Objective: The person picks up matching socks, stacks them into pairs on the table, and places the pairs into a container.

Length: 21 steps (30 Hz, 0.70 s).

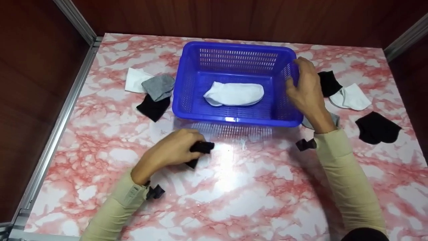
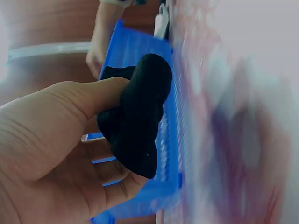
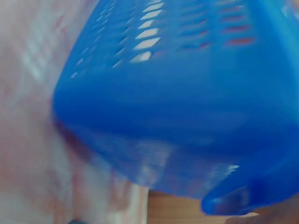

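Observation:
My left hand pinches a folded black sock just in front of the basket. In the left wrist view the thumb lies against one side of the black sock, with the fingers behind it. A blue plastic basket stands at the back middle of the table, and a white sock lies flat inside. At its right rim my right hand grips the side, thumb inside and fingers over the edge. The basket wall fills most of the right wrist view.
Left of the basket lie a white sock, a grey sock and a black sock. To its right are a black sock, a white sock, a partly hidden grey sock and another black sock. Brown panels surround the table.

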Motion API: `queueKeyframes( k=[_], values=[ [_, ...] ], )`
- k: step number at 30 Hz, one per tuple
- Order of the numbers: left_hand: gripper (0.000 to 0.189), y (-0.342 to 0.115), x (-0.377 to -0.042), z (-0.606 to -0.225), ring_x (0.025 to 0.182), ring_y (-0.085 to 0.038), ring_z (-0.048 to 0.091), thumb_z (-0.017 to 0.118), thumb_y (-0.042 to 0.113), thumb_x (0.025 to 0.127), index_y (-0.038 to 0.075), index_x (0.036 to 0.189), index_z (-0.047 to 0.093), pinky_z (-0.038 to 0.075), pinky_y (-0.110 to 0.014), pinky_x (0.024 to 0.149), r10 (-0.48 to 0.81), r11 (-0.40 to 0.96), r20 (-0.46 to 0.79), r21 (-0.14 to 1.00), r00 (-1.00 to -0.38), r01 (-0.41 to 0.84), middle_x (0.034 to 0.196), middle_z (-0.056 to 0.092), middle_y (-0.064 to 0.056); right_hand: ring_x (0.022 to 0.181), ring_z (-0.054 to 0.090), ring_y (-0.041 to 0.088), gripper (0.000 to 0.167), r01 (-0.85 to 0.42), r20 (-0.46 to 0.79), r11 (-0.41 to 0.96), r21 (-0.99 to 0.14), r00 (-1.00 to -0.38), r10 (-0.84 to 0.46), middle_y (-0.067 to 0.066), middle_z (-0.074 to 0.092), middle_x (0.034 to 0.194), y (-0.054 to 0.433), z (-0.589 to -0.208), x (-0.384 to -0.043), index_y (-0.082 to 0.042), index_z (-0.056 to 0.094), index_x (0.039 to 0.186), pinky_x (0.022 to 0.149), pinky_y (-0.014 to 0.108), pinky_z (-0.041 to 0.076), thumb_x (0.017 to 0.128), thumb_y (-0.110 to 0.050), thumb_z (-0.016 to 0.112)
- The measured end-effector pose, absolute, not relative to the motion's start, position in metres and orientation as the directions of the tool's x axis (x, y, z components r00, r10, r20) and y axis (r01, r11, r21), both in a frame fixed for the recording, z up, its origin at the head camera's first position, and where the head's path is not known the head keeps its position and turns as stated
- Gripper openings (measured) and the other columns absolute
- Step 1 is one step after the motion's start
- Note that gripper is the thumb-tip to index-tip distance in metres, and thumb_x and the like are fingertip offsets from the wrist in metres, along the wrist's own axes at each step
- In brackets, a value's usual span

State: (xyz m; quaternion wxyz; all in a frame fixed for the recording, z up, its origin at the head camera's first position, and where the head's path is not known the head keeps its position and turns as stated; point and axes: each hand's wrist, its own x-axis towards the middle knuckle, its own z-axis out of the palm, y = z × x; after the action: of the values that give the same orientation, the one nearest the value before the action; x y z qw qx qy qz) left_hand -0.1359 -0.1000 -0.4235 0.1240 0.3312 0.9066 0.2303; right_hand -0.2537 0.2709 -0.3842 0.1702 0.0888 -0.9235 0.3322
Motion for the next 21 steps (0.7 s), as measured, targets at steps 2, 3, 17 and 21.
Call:
queueKeyframes(
  k=[2,3,17,21],
  values=[
    [0.023,-0.093,-0.135,-0.428,0.097,-0.023,0.069,0.078,0.020,0.092,0.006,0.110,0.075,0.060,-0.041,0.090,0.679,0.662,-0.074,0.494,-0.731,0.565,0.108,0.074,-0.009,0.141,0.051,0.046,0.046,-0.323,0.422,0.752,-0.575,-0.904,-0.066,0.029,0.054,0.150,0.266,-0.381,-0.245,0.011,0.055,0.140,0.124,0.053,0.038,0.096,-0.002,0.060],
    [0.024,-0.090,-0.134,-0.430,0.097,-0.023,0.069,0.078,0.021,0.092,0.006,0.110,0.075,0.060,-0.041,0.090,0.686,0.657,-0.075,0.489,-0.723,0.573,0.108,0.073,-0.009,0.139,0.054,0.044,0.044,-0.350,0.446,0.748,-0.563,-0.891,-0.081,0.029,0.056,0.147,0.263,-0.379,-0.240,0.011,0.057,0.138,0.122,0.053,0.040,0.096,-0.002,0.061],
    [0.081,-0.084,-0.134,-0.447,0.128,-0.028,0.057,0.085,0.053,0.083,0.009,0.145,0.057,0.046,-0.047,0.115,0.674,0.669,-0.133,0.526,-0.726,0.525,0.137,0.062,-0.009,0.086,0.067,0.027,0.022,-0.727,0.653,0.510,-0.459,-0.666,-0.362,0.018,0.071,0.103,0.207,-0.389,-0.156,0.007,0.067,0.112,0.079,0.024,0.057,0.091,0.011,0.063],
    [0.076,-0.097,-0.134,-0.446,0.124,-0.025,0.057,0.088,0.051,0.079,0.009,0.137,0.061,0.045,-0.044,0.116,0.655,0.691,-0.168,0.528,-0.737,0.494,0.132,0.062,-0.007,0.080,0.068,0.020,0.022,-0.742,0.519,0.464,-0.484,-0.670,-0.530,0.012,0.072,0.093,0.194,-0.402,-0.130,0.002,0.068,0.114,0.073,0.029,0.061,0.092,0.006,0.064]
  ],
)
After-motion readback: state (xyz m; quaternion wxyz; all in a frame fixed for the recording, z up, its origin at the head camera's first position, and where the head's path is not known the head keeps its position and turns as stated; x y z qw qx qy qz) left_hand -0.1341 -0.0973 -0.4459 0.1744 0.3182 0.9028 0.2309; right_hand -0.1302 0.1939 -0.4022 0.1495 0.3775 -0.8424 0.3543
